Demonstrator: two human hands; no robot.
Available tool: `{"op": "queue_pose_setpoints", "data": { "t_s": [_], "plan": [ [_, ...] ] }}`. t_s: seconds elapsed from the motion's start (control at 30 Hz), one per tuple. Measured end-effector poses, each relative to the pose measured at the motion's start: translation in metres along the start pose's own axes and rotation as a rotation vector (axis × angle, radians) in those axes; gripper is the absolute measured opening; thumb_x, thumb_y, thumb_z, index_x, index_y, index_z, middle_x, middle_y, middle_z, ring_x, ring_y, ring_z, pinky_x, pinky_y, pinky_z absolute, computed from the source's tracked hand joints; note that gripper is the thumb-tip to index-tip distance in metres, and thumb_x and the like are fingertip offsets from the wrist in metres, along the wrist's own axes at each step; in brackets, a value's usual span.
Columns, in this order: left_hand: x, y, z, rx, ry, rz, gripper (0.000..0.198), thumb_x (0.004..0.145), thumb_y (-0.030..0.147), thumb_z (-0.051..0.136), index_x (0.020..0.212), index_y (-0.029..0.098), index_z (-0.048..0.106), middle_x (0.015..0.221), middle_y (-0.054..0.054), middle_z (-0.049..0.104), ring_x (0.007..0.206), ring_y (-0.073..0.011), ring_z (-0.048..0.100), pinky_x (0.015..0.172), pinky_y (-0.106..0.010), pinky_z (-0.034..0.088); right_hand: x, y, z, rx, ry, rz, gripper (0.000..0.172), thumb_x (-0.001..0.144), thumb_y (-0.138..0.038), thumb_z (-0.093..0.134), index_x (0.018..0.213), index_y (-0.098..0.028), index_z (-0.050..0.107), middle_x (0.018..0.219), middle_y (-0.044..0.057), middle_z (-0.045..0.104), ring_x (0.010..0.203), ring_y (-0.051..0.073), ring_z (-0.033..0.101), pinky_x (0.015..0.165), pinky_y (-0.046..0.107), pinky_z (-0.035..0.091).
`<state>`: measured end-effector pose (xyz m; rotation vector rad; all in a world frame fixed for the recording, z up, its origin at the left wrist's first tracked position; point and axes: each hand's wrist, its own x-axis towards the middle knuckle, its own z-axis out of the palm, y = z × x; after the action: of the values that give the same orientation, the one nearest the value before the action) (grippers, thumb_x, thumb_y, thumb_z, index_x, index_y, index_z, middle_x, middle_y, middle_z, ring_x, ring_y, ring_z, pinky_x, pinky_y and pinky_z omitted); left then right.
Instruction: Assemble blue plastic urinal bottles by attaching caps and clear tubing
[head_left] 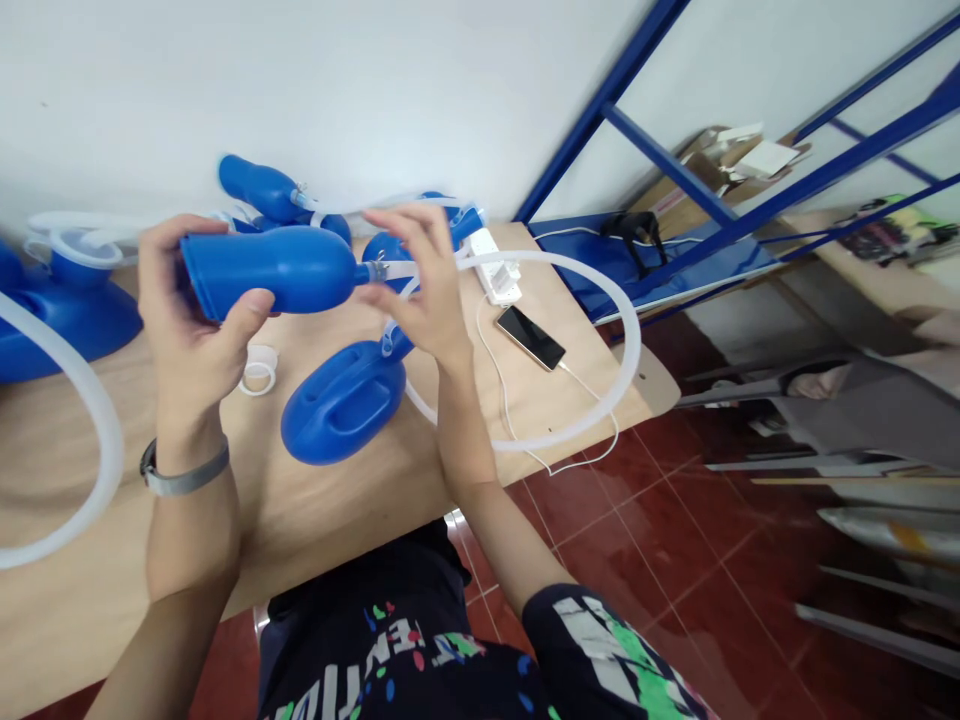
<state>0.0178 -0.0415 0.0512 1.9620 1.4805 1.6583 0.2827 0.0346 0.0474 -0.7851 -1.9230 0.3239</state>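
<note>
My left hand (187,320) is closed around the wide end of a blue bottle-shaped plastic piece (281,270), lifted above the table and lying sideways. At its narrow right end is a small clear fitting, with a translucent white tube (630,330) running from it. Around that joint my right hand (420,275) has its thumb and fingers spread apart, with the tube passing between them. Beyond the hand, the tube loops out to the right. Below the held piece lies a blue plastic bottle with a handle (345,405), its neck partly behind my right wrist.
Two white rings (259,372) lie on the wooden table (360,520). More blue bottles (259,185) and tubes stand along the wall and at left. A phone (531,337) on a cable lies by a white power strip (495,268). A blue metal frame (667,160) rises at right.
</note>
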Motion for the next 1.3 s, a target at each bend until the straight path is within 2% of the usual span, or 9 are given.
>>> {"op": "queue_pose_setpoints", "data": {
  "t_s": [0.07,0.13,0.23,0.37,0.47,0.57,0.73,1.03,1.3],
  "plan": [
    [0.002,0.001,-0.003,-0.043,0.075,0.120,0.080,0.100,0.088,0.089,0.145,0.025,0.070,0.145,-0.011,0.075,0.142,-0.0386,0.080,0.131,-0.069,0.061,-0.002,-0.004,-0.008,0.023,0.176,0.140,0.065,0.121,-0.083,0.054,0.107,-0.025,0.082,0.117,0.012,0.075,0.123,0.034,0.076,0.123,0.055,0.066],
    [0.003,0.004,-0.004,-0.099,0.098,0.233,0.068,0.100,0.073,0.098,0.140,0.024,0.073,0.142,-0.010,0.078,0.143,-0.0389,0.082,0.129,-0.070,0.063,-0.005,-0.008,-0.015,0.104,0.108,0.321,0.077,0.124,-0.085,0.044,0.080,-0.027,0.069,0.087,0.006,0.066,0.095,0.028,0.074,0.107,0.049,0.070],
    [0.003,0.010,-0.006,-0.132,0.074,0.326,0.052,0.104,0.056,0.099,0.141,0.029,0.075,0.143,-0.006,0.080,0.151,-0.0383,0.080,0.137,-0.075,0.057,-0.004,-0.015,-0.015,0.337,-0.185,0.538,0.090,0.126,-0.088,0.033,0.067,-0.026,0.063,0.064,0.002,0.055,0.065,0.020,0.061,0.077,0.037,0.064],
    [-0.001,0.015,-0.011,-0.035,0.017,0.341,0.050,0.103,0.043,0.098,0.147,0.040,0.075,0.151,-0.002,0.080,0.158,-0.0370,0.076,0.144,-0.075,0.056,0.004,-0.023,-0.007,0.613,-0.266,0.625,0.085,0.121,-0.093,0.047,0.067,-0.027,0.053,0.060,0.000,0.058,0.055,0.015,0.052,0.055,0.029,0.049],
    [-0.005,0.014,-0.016,0.034,0.007,0.311,0.051,0.101,0.040,0.099,0.146,0.042,0.075,0.159,-0.001,0.079,0.160,-0.0371,0.075,0.145,-0.076,0.056,0.009,-0.028,-0.002,0.743,-0.264,0.667,0.080,0.120,-0.087,0.061,0.068,-0.027,0.051,0.059,-0.003,0.051,0.055,0.013,0.047,0.051,0.026,0.040],
    [-0.009,0.014,-0.019,0.082,0.022,0.281,0.050,0.097,0.048,0.102,0.139,0.042,0.078,0.160,-0.001,0.080,0.157,-0.0386,0.075,0.144,-0.076,0.057,0.013,-0.027,0.004,0.865,-0.203,0.724,0.076,0.122,-0.073,0.069,0.067,-0.028,0.043,0.062,-0.008,0.033,0.054,0.010,0.028,0.048,0.023,0.028],
    [-0.015,0.016,-0.019,0.149,-0.022,0.280,0.039,0.101,0.052,0.099,0.133,0.039,0.083,0.162,-0.001,0.080,0.158,-0.0415,0.074,0.141,-0.079,0.057,0.021,-0.013,0.026,1.028,-0.223,0.941,0.068,0.129,-0.059,0.051,0.073,-0.030,0.026,0.070,-0.010,0.013,0.063,0.014,0.003,0.044,0.021,0.011],
    [-0.008,0.016,-0.013,0.052,0.116,0.340,0.056,0.094,0.044,0.106,0.143,0.041,0.079,0.151,0.000,0.083,0.149,-0.0387,0.079,0.136,-0.078,0.061,0.021,-0.018,0.042,1.095,-0.091,0.863,0.066,0.124,-0.076,0.053,0.082,-0.031,0.028,0.076,-0.008,0.019,0.063,0.014,0.016,0.050,0.020,0.024],
    [-0.002,0.021,0.010,0.054,0.211,0.268,0.073,0.097,0.089,0.089,0.130,0.028,0.068,0.138,-0.007,0.078,0.147,-0.0411,0.081,0.135,-0.079,0.059,0.017,-0.011,0.062,1.043,0.078,0.704,0.068,0.119,-0.087,0.048,0.086,-0.031,0.026,0.080,-0.007,0.019,0.065,0.016,0.024,0.055,0.024,0.033]
  ]
}}
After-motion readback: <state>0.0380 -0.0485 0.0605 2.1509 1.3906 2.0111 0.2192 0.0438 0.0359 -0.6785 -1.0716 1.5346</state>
